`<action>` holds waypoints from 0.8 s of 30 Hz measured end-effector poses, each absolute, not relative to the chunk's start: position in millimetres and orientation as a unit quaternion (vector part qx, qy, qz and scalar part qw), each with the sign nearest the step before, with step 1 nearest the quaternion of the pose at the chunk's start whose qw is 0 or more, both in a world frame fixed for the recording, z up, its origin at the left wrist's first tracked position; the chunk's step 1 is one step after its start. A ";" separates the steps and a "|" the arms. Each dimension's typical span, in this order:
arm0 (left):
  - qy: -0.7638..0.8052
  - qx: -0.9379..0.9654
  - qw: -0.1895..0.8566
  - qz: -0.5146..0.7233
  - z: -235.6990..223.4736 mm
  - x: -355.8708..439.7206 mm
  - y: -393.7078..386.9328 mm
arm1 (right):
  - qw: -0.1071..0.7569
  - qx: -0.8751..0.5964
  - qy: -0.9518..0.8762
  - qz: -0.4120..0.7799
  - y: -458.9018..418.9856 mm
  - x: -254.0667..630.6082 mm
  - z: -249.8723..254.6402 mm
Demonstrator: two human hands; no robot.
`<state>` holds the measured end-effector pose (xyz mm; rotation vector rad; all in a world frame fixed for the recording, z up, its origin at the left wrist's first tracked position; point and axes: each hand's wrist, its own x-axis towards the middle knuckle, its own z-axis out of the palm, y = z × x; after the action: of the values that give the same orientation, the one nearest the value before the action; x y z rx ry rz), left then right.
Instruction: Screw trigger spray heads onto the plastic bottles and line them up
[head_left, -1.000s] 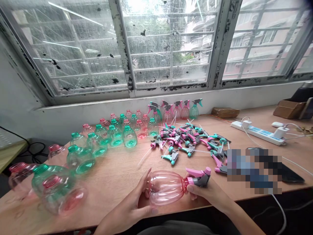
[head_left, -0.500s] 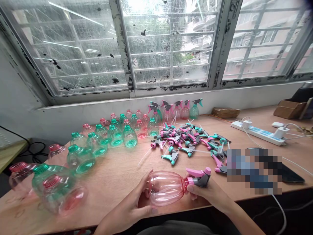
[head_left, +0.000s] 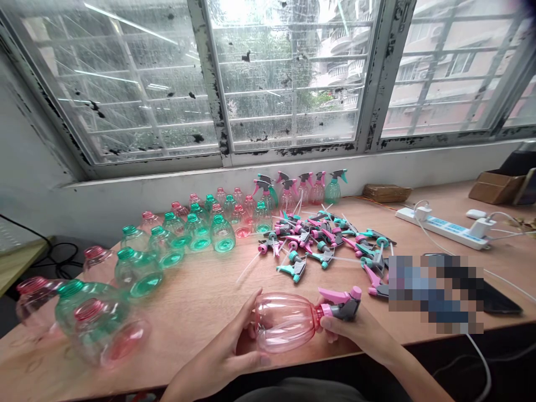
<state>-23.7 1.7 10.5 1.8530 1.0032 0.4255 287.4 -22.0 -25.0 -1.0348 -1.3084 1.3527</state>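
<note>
A clear pink spray bottle (head_left: pixel 285 322) lies on its side between my hands above the table's front edge, its neck toward the right. My left hand (head_left: pixel 240 340) is wrapped around the bottle's base, thumb below and fingers behind. At the neck, the thumb and fingers of my right hand (head_left: pixel 345 326) close on the pink collar. A pink and grey trigger sprayer head (head_left: pixel 345 304) sits on that neck, its trigger pointing up. Beyond the bottle lies a pile of loose pink, teal and grey sprayer heads (head_left: pixel 310 234) with white tubes.
Several open green bottles (head_left: pixel 224 234) and pink bottles (head_left: pixel 98 265) stand at the left. Bottles with sprayer heads (head_left: pixel 333 190) line the wall under the window. At the right are a power strip (head_left: pixel 444 226), a phone (head_left: pixel 498 296), a brown package (head_left: pixel 386 192) and a cardboard box (head_left: pixel 498 187).
</note>
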 end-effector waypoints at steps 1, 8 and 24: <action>0.410 0.758 0.477 0.174 9.6 -23.9 1.9 | 0.479 -0.422 -0.532 0.556 -21.9 287.4 -25.6; 0.406 0.750 0.488 0.185 7.7 -23.5 1.0 | 0.474 -0.413 -0.539 0.560 -20.9 288.1 -26.4; 0.414 0.745 0.488 0.188 11.3 -21.6 -1.1 | 0.462 -0.444 -0.546 0.539 -22.8 288.5 -24.2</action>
<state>-21.6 -1.1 11.3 1.8121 1.0060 0.4583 288.5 -22.8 -24.2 -1.0925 -1.3420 1.3259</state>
